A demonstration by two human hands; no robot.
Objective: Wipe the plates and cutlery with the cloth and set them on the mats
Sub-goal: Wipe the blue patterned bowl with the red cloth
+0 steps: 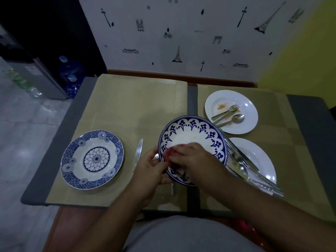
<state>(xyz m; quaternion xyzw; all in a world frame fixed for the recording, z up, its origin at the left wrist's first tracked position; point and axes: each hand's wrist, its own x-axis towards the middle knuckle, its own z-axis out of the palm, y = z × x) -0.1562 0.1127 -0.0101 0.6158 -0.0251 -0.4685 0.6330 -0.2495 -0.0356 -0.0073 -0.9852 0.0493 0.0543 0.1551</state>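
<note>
Glazed plate, centre frame — stiff, slick, likely breakable: left grip pinches its rim, the safest hold; right grip clutches red cloth inside.

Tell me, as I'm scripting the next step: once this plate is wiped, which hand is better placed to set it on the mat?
Probably left. The left hand grips the flowered plate at its near rim and could lower it alone; the right hand holds the red cloth on the plate.

Dim, soft focus (wide-angle bending at edges), left corner darkest.
</note>
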